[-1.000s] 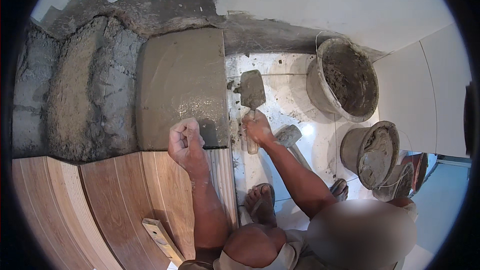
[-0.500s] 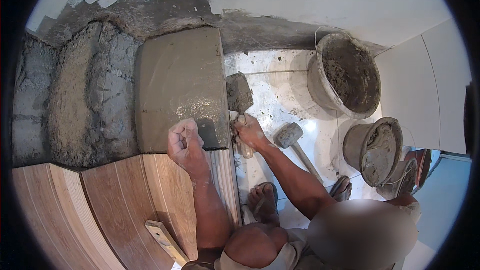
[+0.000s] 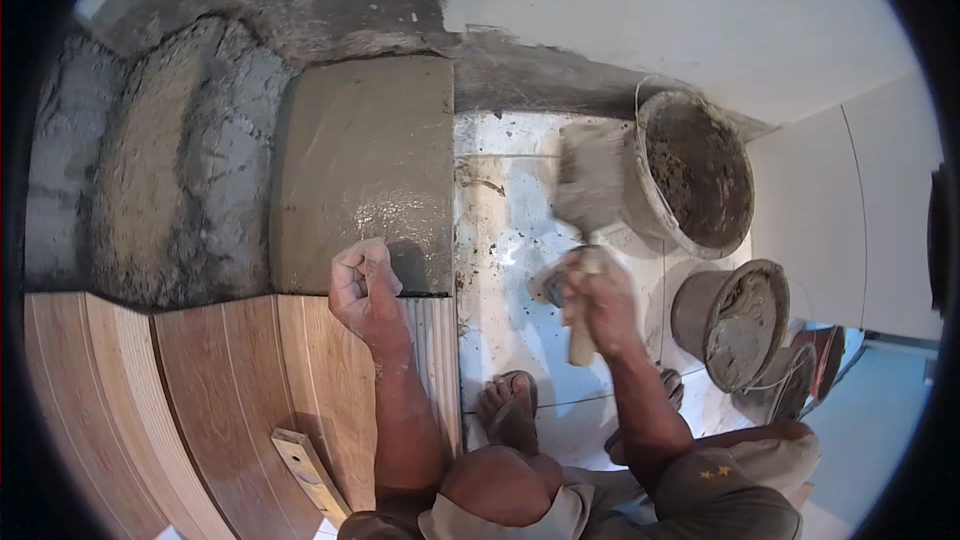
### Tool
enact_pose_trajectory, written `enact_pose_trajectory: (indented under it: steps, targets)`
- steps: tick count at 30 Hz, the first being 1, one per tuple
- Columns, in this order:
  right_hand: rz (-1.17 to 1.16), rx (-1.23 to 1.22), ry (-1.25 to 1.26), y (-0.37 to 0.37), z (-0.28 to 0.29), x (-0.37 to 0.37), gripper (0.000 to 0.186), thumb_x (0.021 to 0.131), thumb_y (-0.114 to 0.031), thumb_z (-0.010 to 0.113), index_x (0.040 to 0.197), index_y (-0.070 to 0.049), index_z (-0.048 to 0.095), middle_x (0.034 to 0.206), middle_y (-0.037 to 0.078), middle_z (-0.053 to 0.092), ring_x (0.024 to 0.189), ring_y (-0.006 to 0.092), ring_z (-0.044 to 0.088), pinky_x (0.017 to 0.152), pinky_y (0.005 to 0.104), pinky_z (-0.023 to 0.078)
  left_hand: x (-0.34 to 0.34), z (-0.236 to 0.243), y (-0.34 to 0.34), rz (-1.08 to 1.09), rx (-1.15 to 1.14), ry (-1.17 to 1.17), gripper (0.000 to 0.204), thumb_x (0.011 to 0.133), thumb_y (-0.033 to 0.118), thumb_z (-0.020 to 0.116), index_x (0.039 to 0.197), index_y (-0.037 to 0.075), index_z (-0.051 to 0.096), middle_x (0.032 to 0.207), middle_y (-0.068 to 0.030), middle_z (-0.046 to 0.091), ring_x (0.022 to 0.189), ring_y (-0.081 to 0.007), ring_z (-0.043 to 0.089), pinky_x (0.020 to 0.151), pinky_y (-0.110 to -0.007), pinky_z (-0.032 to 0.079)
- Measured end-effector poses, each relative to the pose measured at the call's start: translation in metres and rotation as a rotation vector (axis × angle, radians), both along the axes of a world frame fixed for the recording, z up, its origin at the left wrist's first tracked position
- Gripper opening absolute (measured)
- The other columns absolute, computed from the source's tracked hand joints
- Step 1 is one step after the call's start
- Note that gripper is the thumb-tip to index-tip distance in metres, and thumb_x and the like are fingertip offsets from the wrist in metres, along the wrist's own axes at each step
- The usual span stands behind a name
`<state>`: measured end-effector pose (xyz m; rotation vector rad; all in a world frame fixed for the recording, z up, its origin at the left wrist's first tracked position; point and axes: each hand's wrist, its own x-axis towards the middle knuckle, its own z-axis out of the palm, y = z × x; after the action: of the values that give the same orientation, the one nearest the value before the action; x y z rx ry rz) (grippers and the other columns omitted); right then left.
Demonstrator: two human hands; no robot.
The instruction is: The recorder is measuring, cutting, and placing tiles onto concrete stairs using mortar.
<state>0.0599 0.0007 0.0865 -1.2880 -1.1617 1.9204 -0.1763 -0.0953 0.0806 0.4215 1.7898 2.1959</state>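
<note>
My left hand (image 3: pixel 362 285) is closed in curled fingers at the lower edge of a smooth, wet grey mortar bed (image 3: pixel 360 140); whether it holds anything I cannot make out. My right hand (image 3: pixel 602 302) grips the handle of a trowel (image 3: pixel 590 180), whose motion-blurred, mortar-smeared blade lies in view just left of the large bucket (image 3: pixel 695 165) of dark mortar. A mallet head (image 3: pixel 550 288) shows partly behind that hand. A smaller bucket (image 3: pixel 735 325) with grey mix stands to the right of it.
Rough cement steps (image 3: pixel 150 170) run along the left, with wood-look tiles (image 3: pixel 215 380) below them and a level (image 3: pixel 310 470) lying on those. A white tiled floor (image 3: pixel 500 330) carries mortar spatters. More buckets (image 3: pixel 790 385) stand at right, beside white panels (image 3: pixel 810 200). A grey-patched wall (image 3: pixel 650 10) is above.
My right hand and the trowel have swung right from the edge of the mortar bed toward the large bucket, now covering most of the mallet. My left hand stays about where it was.
</note>
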Motion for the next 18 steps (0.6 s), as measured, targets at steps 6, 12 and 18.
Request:
enact_pose_trajectory:
  steps: [6,12,18]
  targets:
    - [-0.213,0.916,-0.776,0.027,0.053,0.074,0.028,0.099,-0.018,0.059,0.119,0.003,0.057,0.088,0.015,0.067,0.074,0.0256,0.066,0.067,0.0399,0.053,0.002,0.001,-0.007,0.094,0.052,-0.046,0.012,0.1,0.015,0.067,0.101,0.004,0.066,0.076,0.0019,0.058,0.059,-0.0025,0.043,0.051,-0.019,0.032]
    - [-0.048,0.816,-1.327,0.036,0.022,0.152,0.05,0.101,-0.026,0.062,0.134,0.008,0.049,0.106,0.033,0.066,0.095,0.0544,0.063,0.084,0.0517,0.05,-0.005,-0.001,-0.018,0.198,0.109,-0.113,0.016,0.103,0.019,0.063,0.1,0.004,0.066,0.08,0.0,0.061,0.058,-0.0029,0.042,0.049,-0.02,0.032]
    - [-0.307,0.942,-1.154,0.046,0.015,0.158,0.058,0.101,-0.028,0.063,0.139,0.012,0.045,0.12,0.036,0.064,0.111,0.0503,0.062,0.094,0.0485,0.048,-0.007,0.003,-0.018,0.232,0.118,-0.102,0.03,0.108,0.029,0.055,0.101,0.002,0.065,0.072,0.0008,0.053,0.057,-0.0047,0.042,0.049,-0.021,0.031]
